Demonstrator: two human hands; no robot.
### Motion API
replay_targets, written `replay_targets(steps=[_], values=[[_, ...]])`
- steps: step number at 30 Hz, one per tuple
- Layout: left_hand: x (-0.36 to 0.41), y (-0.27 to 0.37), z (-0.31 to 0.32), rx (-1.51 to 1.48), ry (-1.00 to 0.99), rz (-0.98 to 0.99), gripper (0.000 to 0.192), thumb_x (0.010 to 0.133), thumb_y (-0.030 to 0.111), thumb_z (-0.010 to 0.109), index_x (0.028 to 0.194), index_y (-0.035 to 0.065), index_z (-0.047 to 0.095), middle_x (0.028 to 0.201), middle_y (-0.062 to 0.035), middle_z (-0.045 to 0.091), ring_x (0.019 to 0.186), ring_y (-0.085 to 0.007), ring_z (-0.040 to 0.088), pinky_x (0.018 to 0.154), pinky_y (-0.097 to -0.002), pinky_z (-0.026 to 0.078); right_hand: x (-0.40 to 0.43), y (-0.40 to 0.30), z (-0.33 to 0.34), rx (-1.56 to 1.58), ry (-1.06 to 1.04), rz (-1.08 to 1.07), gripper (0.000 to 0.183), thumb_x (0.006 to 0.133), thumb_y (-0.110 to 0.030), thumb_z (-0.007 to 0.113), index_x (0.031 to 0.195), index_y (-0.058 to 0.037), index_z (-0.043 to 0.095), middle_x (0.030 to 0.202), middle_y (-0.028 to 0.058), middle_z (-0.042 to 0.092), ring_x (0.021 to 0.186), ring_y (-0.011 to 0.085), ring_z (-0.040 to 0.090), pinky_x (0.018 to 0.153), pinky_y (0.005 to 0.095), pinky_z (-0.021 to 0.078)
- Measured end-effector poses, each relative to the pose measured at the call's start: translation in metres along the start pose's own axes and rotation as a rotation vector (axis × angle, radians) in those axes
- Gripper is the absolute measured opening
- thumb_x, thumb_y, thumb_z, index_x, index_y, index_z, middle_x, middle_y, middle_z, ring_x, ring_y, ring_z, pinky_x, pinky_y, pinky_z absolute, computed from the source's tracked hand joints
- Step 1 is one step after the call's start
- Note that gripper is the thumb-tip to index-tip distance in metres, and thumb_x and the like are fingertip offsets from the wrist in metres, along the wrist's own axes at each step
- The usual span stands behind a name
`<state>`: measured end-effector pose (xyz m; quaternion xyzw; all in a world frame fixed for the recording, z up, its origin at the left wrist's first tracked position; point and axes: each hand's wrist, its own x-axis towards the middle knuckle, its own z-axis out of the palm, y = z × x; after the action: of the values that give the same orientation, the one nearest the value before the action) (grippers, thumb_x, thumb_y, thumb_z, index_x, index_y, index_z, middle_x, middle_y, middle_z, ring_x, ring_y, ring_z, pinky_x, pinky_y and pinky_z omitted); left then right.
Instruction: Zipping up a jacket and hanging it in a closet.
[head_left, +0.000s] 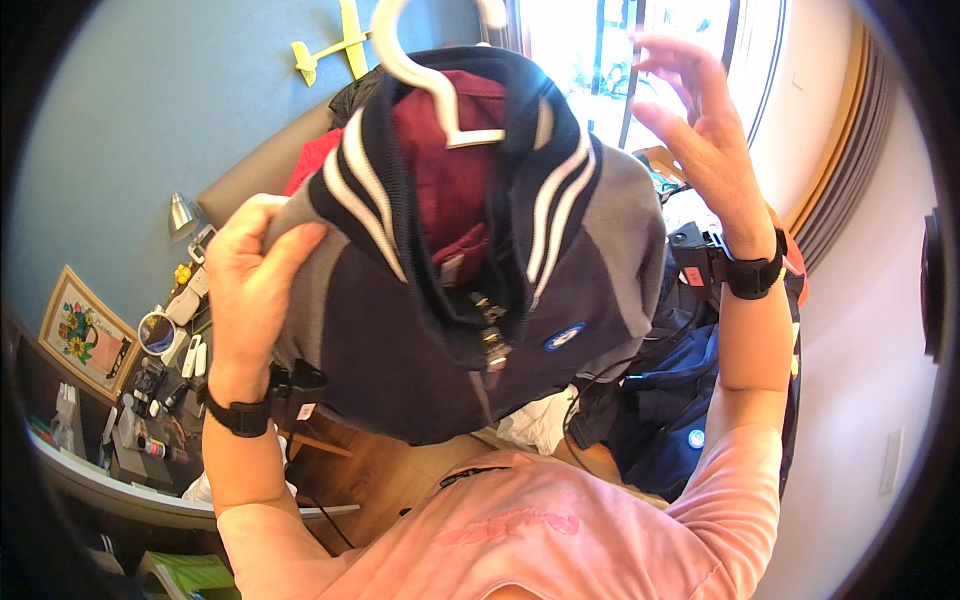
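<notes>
A dark navy and grey zip jacket (397, 337) hangs before me on a white plastic hanger (450, 112). Its ribbed collar (360, 172) carries white stripes, and a maroon lining (442, 187) shows inside the neck. My left hand (251, 270) pinches the grey shoulder on the left side. Raised to the right of the collar, my right hand (694, 120) is apart from the jacket, its fingers spread and slightly blurred. The hanger's arms are hidden inside the jacket. A metal zip pull (495, 349) and a round blue badge (564, 337) sit on the front.
Dark clothes (675, 405) are piled at the right. At the left, a dark desk (90, 420) holds a framed picture (86, 330), a round mirror (157, 332) and small items. A metal lamp (181, 217) stands behind. A yellow toy plane (330, 49) is on the blue wall.
</notes>
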<state>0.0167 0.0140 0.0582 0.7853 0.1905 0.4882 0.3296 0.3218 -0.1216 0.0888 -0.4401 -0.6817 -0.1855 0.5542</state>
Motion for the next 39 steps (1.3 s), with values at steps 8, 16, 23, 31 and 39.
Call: replay_targets(steps=[8, 16, 23, 31, 39], values=[[-0.016, -0.006, -0.057, -0.008, 0.092, -0.03, 0.006, 0.077, 0.001, 0.058, 0.083, -0.0005, 0.056, 0.077, 0.001, 0.056, 0.07, -0.0047, 0.049, 0.065, -0.0177, 0.04, -0.095, 0.036, 0.05, 0.048, -0.183, 0.403, 0.028, 0.074, -0.012, 0.064, 0.098, -0.0037, 0.052, 0.082, 0.0039, 0.058, 0.071, 0.0125, 0.055, 0.068, 0.0251, 0.0438], [-0.041, -0.008, -0.1, 0.052, 0.168, -0.108, 0.007, 0.078, 0.003, 0.057, 0.085, -0.0007, 0.056, 0.077, 0.0, 0.058, 0.069, -0.0045, 0.051, 0.066, -0.0176, 0.041, -0.073, 0.052, 0.073, -0.083, 0.012, 0.311, 0.011, 0.081, -0.011, 0.051, 0.081, -0.0002, 0.053, 0.063, 0.0115, 0.049, 0.058, 0.0225, 0.048, 0.058, 0.0299, 0.0395], [-0.057, -0.002, -0.105, 0.053, 0.26, -0.142, 0.01, 0.078, 0.001, 0.056, 0.087, -0.0015, 0.056, 0.08, -0.0018, 0.059, 0.07, -0.0058, 0.053, 0.067, -0.0183, 0.042, -0.031, 0.049, 0.075, 0.087, -0.513, 0.365, 0.023, 0.086, -0.017, 0.046, 0.099, 0.0001, 0.055, 0.094, 0.0078, 0.058, 0.091, 0.0162, 0.052, 0.081, 0.027, 0.0392], [-0.051, 0.019, -0.082, 0.114, 0.26, -0.172, 0.009, 0.076, 0.001, 0.059, 0.085, -0.0009, 0.058, 0.079, -0.0011, 0.059, 0.07, -0.0059, 0.053, 0.066, -0.0181, 0.042, -0.017, 0.023, 0.109, 0.309, -0.625, 0.212, 0.026, 0.08, -0.024, 0.058, 0.084, 0.001, 0.051, 0.066, 0.0068, 0.05, 0.066, 0.0102, 0.046, 0.06, 0.0268, 0.0392], [-0.051, 0.051, -0.076, 0.359, 0.319, -0.133, 0.009, 0.076, 0.005, 0.06, 0.084, 0.0006, 0.06, 0.075, 0.0012, 0.059, 0.067, -0.0045, 0.053, 0.062, -0.0168, 0.041, 0.02, 0.019, 0.102, 0.366, -0.504, -0.005, 0.03, 0.084, -0.029, 0.053, 0.077, -0.0003, 0.047, 0.063, 0.0037, 0.044, 0.06, 0.0106, 0.04, 0.056, 0.0264, 0.0362]])
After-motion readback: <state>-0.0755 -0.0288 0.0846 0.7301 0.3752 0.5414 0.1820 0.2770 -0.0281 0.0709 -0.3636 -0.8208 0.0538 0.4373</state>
